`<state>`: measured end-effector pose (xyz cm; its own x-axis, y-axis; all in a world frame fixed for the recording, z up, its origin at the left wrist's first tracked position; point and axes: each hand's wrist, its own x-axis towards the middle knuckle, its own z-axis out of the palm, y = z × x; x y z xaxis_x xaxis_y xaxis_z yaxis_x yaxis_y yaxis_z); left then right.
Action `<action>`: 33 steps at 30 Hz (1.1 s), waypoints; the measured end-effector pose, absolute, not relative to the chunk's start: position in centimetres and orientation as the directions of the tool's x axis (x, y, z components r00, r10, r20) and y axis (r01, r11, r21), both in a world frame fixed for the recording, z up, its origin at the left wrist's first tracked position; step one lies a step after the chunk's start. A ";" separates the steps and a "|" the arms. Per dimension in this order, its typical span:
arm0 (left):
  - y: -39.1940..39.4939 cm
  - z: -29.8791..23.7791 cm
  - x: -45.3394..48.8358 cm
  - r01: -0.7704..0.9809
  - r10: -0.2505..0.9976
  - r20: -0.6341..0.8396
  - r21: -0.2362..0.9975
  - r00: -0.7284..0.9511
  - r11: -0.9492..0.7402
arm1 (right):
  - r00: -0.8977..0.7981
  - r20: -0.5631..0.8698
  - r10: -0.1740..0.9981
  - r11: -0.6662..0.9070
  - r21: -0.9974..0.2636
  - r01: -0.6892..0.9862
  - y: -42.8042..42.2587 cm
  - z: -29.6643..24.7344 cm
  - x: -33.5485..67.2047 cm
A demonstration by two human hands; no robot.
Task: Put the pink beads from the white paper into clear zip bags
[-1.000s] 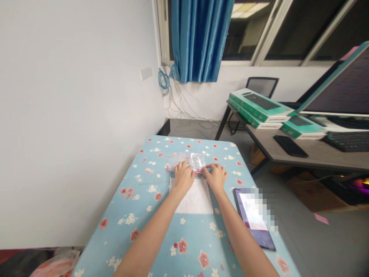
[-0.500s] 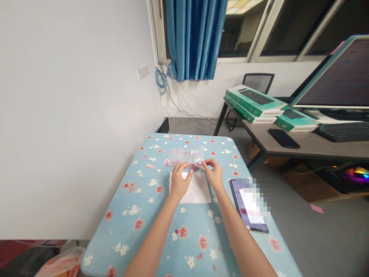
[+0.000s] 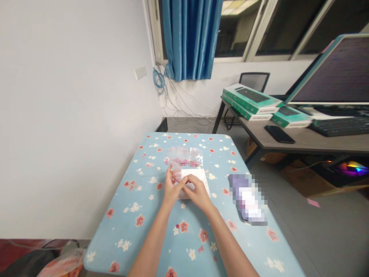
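Left hand [image 3: 171,188]: at the left edge of the white paper sheet [image 3: 199,177], thumb and fingers pinching a small translucent plastic piece [image 3: 176,173] upright between them.

Plastic piece: just above the paper's left corner, and from here I can't tell whether it's a separate scrap or part of something else.

Clear plastic bag [image 3: 184,154]: flat on the blue floral tablecloth [image 3: 115,231], just beyond the paper's far edge, with neither hand on it.

Pink beads [image 3: 183,162]: gathered in a loose row low in the bag, just past the paper, and none show loose on the sheet.

Right hand [image 3: 198,194]: on the near right part of the paper, fingers curled inward, tips meeting the left hand's fingers; can't tell whether they're pinching the piece too.

Progress: beads lie bagged, the paper lies flat, and both hands are busy on the small piece; whether the bag is sealed can't be told.

Phone [image 3: 248,200]: right of the paper on the tablecloth, its face pixelated.

Grey desk [image 3: 288,144]: well to the right of the paper, carrying green keyboard boxes [image 3: 250,98] and a monitor [image 3: 331,69].
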<state>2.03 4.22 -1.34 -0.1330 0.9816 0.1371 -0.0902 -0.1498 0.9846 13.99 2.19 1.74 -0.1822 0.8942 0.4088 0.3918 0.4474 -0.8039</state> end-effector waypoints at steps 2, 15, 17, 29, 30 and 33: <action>4.1 -1.4 2.0 -0.085 0.973 0.158 0.981 -0.168 -0.174 | -0.234 0.372 0.898 0.438 -0.802 0.407 2.0 1.8 14.6; 4.5 -2.4 1.0 0.207 0.933 0.247 0.958 -0.261 -0.196 | -0.395 0.151 0.906 0.400 -0.607 0.687 0.5 1.1 17.2; 4.3 -2.2 1.0 0.253 0.932 0.256 0.948 -0.258 -0.190 | -0.398 0.158 0.904 0.407 -0.606 0.683 0.4 1.2 17.2; 3.5 -0.6 0.9 0.589 0.885 0.460 0.737 -0.078 -0.331 | -0.140 0.350 0.926 0.368 -0.761 0.535 1.0 2.7 17.4; 3.4 -0.4 0.9 0.609 0.880 0.472 0.710 -0.042 -0.352 | -0.100 0.367 0.925 0.365 -0.781 0.507 1.0 2.8 17.4; 3.0 0.2 1.1 0.665 0.881 0.466 0.632 0.084 -0.398 | -0.058 0.386 0.921 0.371 -0.819 0.439 1.0 3.1 17.2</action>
<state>1.06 3.04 0.21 0.0844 0.8809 0.4657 0.6647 -0.3980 0.6323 17.17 0.97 3.06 -0.0583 0.9207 0.3860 0.4385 0.3710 -0.8186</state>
